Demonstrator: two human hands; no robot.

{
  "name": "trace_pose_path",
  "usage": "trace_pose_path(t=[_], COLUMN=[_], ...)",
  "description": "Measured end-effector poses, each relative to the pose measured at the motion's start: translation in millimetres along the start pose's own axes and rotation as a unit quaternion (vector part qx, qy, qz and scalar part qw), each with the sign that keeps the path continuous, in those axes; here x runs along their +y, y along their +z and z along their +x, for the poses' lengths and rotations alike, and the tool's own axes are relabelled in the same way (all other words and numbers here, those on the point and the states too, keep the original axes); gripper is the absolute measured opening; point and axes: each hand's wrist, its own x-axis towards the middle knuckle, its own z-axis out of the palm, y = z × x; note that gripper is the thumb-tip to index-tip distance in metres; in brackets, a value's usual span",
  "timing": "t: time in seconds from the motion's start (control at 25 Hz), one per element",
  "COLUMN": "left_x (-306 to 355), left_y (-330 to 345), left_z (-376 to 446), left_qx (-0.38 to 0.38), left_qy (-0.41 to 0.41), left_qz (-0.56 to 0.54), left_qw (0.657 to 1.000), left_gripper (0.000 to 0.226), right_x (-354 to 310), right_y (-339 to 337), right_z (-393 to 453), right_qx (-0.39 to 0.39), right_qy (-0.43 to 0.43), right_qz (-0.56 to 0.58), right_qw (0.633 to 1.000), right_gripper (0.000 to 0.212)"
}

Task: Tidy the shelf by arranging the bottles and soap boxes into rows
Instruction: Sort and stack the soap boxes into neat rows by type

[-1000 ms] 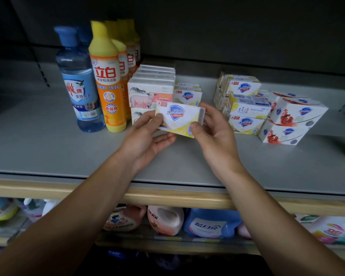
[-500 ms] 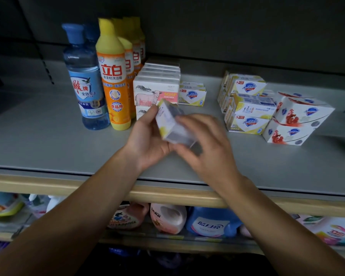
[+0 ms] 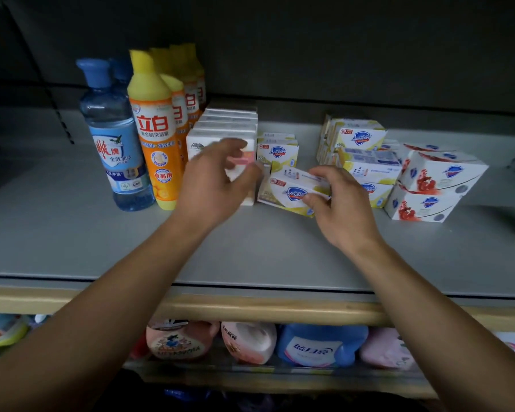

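The right hand (image 3: pixel 338 209) pinched a yellow-and-white Safeguard soap box (image 3: pixel 292 191) resting on the shelf (image 3: pixel 72 233), thumb in front, fingers on top. Left of that grip, the left hand (image 3: pixel 213 181) hovered blurred, fingers spread, holding nothing.

The left hand (image 3: pixel 217 179) is motion-blurred, so how its fingers lie cannot be told, and it covers most of the front of the white and pink soap box (image 3: pixel 220 144) behind it. The right hand (image 3: pixel 336 203) hides the near right corner of the yellow soap box (image 3: pixel 289 190). Behind the front orange bottle (image 3: pixel 156 135), the rest of that row shows only in slivers. Bottles on the lower shelf (image 3: pixel 250 341) are cut off by the ledge.
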Motion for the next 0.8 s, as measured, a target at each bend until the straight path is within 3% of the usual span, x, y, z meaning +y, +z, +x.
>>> trace_pose_path(t=[0.04,0.12,0.28,0.52,0.8], left_x=[-1.1,-4.5,-23.3,-40.3,-47.2], left_y=[-3.9,-5.8,5.9,22.6,27.2], left_z=[10.2,30.6,52.0,47.6,51.8], left_qx=[0.043,0.057,-0.021,0.058,0.098], left_qy=[0.051,0.118,0.092,0.105,0.113], left_qz=[0.058,0.164,0.322,0.302,0.275], left_qw=[0.996,0.978,0.942,0.946,0.95], left_gripper=[0.047,0.048,0.057,0.054,0.051], right_x=[3.8,10.0,20.3,41.6,53.7], right_y=[5.5,20.6,52.6,93.2,115.8], right_z=[6.2,19.5,52.5,105.0,129.7], right_qx=[-0.009,-0.027,-0.011,-0.025,-0.045], right_qy=[0.011,0.028,0.051,0.044,0.046], right_qz=[-0.019,-0.051,-0.099,-0.105,-0.059], right_qw=[1.0,0.998,0.994,0.993,0.996], right_gripper=[0.039,0.039,0.041,0.043,0.055])
